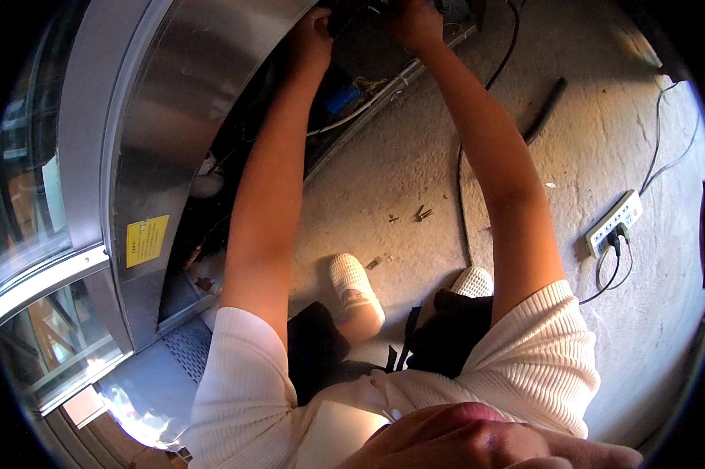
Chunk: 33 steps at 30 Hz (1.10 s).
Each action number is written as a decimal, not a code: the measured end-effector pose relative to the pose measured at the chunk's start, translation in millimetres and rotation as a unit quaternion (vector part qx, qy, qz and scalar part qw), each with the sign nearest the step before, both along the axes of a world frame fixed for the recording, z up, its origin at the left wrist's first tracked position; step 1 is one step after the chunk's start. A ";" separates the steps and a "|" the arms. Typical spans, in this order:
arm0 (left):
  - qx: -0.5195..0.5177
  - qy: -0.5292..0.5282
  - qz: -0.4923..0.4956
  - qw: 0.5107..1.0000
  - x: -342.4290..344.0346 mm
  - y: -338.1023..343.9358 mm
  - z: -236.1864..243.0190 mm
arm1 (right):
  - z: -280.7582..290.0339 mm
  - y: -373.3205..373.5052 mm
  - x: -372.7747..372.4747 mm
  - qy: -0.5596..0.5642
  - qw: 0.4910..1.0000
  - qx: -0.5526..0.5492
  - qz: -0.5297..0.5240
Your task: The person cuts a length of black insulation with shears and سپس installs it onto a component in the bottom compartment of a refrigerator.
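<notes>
Both my arms stretch up to the top of the head view, into the dark open base of a metal cabinet [173, 102]. My left hand [312, 39] is closed, its fingers curled in shadow; what they hold is hidden. To its right my right hand [416, 25] is also closed at the upper edge, with its fingertips lost in the dark. Below and between the hands lies a blue part [342, 99] with thin wires beside it. A pale cable [360, 112] runs near the cabinet's lower frame, under the hands.
A black cable [463, 195] crosses the concrete floor [384, 172] beneath my right arm. Near it lies a short black tube [546, 111]. Small metal pieces [424, 213] rest between my arms. On the right is a white power strip [614, 223] with plugs in it. Glass doors [36, 180] stand left.
</notes>
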<state>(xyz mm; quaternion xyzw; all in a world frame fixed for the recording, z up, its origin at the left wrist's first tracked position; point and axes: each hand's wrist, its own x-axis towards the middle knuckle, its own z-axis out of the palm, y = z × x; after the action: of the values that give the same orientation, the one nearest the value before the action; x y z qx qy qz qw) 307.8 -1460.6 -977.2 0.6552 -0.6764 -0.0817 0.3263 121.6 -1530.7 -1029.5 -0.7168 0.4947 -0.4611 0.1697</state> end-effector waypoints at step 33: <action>0.121 -0.271 -0.178 0.938 16.3 -63.1 12.8 | -11.1 16.0 19.5 -0.519 0.726 0.383 0.238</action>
<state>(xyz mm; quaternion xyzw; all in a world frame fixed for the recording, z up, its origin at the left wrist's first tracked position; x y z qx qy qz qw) 324.1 -1523.7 -964.4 0.5556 -0.8300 -0.0390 0.0289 141.1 -1514.7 -1040.6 -0.3342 0.2769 -0.4765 0.7646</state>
